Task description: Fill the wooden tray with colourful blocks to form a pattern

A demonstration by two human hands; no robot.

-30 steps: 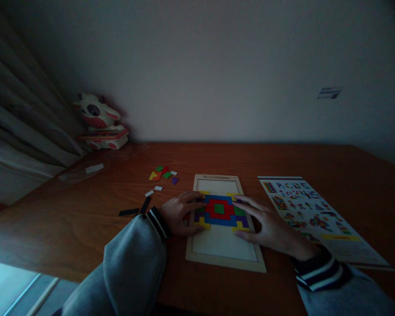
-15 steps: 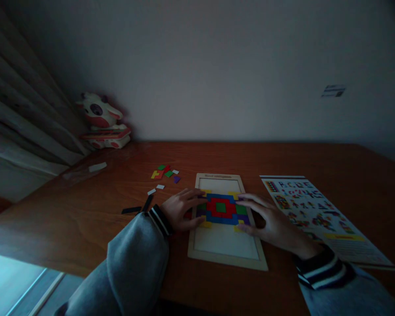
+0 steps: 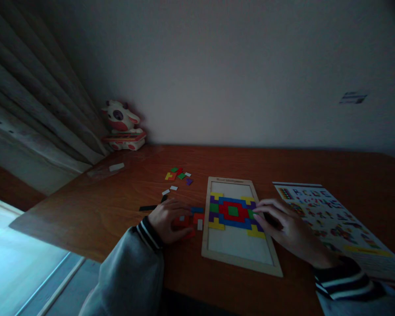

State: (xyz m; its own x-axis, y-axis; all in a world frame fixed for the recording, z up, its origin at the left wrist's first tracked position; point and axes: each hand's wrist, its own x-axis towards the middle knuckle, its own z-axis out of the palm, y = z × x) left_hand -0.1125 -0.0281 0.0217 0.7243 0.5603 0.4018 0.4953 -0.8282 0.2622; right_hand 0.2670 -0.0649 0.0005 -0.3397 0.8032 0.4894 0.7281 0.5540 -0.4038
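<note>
A wooden tray point(image 3: 205, 241) lies flat on the table with a symmetrical pattern of coloured tiles in its middle band. At the pattern's centre is a green square point(image 3: 233, 211), ringed by red tiles and then blue tiles point(image 3: 234, 224). Yellow tiles point(image 3: 216, 225) and purple ones fill the sides. My right hand point(image 3: 279, 221) reaches over the tray's right edge, fingertips touching the pattern's right side, thumb and index slightly apart. My left hand point(image 3: 171, 219) is left of the tray, fingers spread over loose red tiles point(image 3: 188, 234), partly covering them. A white tile point(image 3: 200, 224) lies beside them.
Small loose tiles point(image 3: 171, 176) lie farther back on the left, with black strips point(image 3: 147, 208) nearer. A printed pattern sheet point(image 3: 332, 219) lies right of the tray. A cow-shaped toy point(image 3: 123, 127) stands in the back left corner by the curtain.
My left hand has left the tray's pattern and moved left onto the loose tiles. The right hand stays at the pattern's right side, its fingers drawn closer together. The view has shifted left.
</note>
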